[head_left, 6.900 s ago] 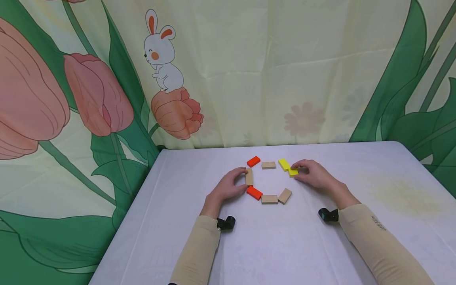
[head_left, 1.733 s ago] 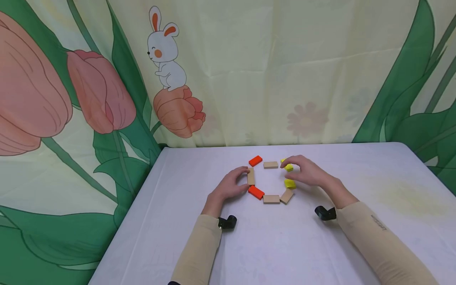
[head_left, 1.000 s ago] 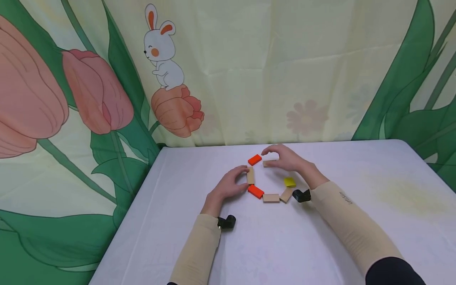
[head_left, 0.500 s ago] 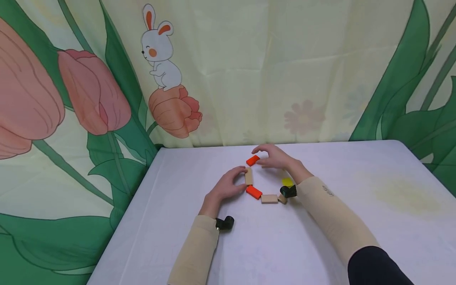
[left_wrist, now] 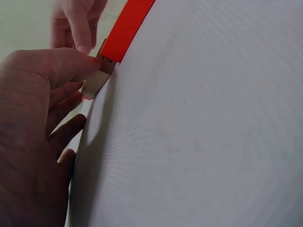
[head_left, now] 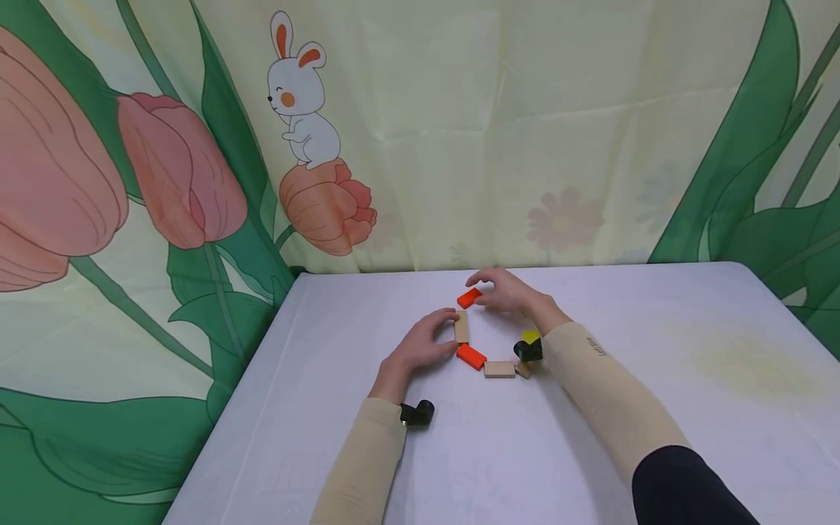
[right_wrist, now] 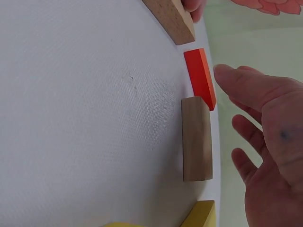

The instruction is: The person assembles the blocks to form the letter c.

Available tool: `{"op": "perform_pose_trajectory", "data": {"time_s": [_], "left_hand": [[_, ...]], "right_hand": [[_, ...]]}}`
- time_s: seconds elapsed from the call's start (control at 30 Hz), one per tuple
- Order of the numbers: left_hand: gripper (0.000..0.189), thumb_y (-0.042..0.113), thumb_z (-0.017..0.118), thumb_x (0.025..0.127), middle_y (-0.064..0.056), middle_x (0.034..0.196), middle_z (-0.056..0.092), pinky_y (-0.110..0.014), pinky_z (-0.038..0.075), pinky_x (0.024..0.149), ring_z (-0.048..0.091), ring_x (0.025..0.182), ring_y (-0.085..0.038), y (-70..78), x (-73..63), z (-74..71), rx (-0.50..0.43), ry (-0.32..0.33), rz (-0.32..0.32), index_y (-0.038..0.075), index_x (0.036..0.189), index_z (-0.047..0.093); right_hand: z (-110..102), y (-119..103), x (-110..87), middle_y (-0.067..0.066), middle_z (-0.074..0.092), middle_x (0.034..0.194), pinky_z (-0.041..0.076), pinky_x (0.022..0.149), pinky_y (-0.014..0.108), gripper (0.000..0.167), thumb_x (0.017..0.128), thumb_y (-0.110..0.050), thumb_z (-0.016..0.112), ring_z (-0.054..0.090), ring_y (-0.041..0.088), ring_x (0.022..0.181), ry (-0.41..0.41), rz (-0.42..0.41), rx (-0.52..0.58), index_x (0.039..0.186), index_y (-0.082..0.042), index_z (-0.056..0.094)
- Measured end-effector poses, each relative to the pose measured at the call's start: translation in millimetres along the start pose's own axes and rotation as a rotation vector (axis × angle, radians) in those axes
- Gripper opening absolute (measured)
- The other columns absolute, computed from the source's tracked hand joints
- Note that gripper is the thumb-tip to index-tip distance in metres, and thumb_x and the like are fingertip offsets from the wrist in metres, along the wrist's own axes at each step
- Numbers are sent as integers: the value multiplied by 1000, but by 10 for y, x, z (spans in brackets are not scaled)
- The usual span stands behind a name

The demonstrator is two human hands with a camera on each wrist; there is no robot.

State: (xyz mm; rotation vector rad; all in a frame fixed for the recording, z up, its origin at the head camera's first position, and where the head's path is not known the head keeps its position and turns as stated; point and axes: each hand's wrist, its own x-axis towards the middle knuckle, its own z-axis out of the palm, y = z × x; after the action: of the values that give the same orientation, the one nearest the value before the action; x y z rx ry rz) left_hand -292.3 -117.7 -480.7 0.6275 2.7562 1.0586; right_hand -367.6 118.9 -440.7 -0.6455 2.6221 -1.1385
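Note:
In the head view, small red, yellow and plain wooden blocks lie in a rough ring on the table. My left hand (head_left: 426,341) holds a plain wooden block (head_left: 462,327) at the ring's left side, index finger at its far end and thumb at its near end. My right hand (head_left: 508,293) hovers by the far red block (head_left: 469,297), thumb and fingers spread apart. The right wrist view has that red block (right_wrist: 200,78) between the held wooden block (right_wrist: 171,20) and another wooden block (right_wrist: 197,139). My right hand hides the far-side blocks in the head view.
A second red block (head_left: 471,356) touches the held block's near end. Beyond it lie a wooden block (head_left: 499,370), a partly covered wooden block (head_left: 523,370) and a yellow block (head_left: 530,336). Another yellow block (right_wrist: 201,215) shows in the right wrist view. A printed curtain (head_left: 446,146) hangs behind the table.
My right hand has left the yellow blocks and travelled left to the far red block. One yellow block now sits nearer the near-right wooden block. The left hand has stayed in place.

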Motion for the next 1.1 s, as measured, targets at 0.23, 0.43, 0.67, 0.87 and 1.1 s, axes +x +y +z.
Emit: {"op": "perform_pose_trajectory", "data": {"time_s": [0.23, 0.43, 0.67, 0.87, 1.1], "left_hand": [[51, 22, 68, 93, 1, 153, 46, -41, 30, 117, 37, 143, -19, -13, -2, 6, -1, 7, 8, 16, 142, 57], [51, 23, 68, 92, 2, 153, 46, -41, 30, 117, 37, 143, -19, -6, 2, 8, -6, 6, 2, 17, 142, 57], [50, 22, 68, 93, 1, 153, 46, -42, 31, 117, 37, 143, -19, 22, 0, -8, -8, 1, 0, 17, 142, 57], [50, 21, 67, 93, 0, 154, 46, -41, 30, 117, 37, 144, -19, 36, -5, -17, -5, -4, 3, 16, 142, 57], [50, 22, 68, 93, 1, 154, 46, -41, 31, 117, 37, 143, -19, 37, 0, -2, -7, -2, -12, 17, 142, 57]], "right_hand": [[37, 31, 62, 13, 57, 137, 37, 111, 54, 38, 95, -5, 68, 43, 37, 132, -23, -42, -29, 133, -6, 63], [58, 51, 96, 13, 59, 133, 37, 112, 53, 35, 95, -4, 68, 44, 34, 131, -31, -55, -61, 130, -5, 65], [82, 69, 120, 12, 59, 131, 34, 113, 54, 34, 95, -5, 68, 44, 34, 129, -47, -29, -79, 129, -8, 65], [93, 78, 110, 13, 61, 129, 34, 113, 56, 32, 95, -3, 67, 47, 35, 127, -36, -56, -79, 127, -6, 66], [98, 103, 114, 13, 62, 128, 34, 113, 55, 30, 96, -1, 65, 47, 35, 127, -31, -75, -79, 126, -6, 67]]}}
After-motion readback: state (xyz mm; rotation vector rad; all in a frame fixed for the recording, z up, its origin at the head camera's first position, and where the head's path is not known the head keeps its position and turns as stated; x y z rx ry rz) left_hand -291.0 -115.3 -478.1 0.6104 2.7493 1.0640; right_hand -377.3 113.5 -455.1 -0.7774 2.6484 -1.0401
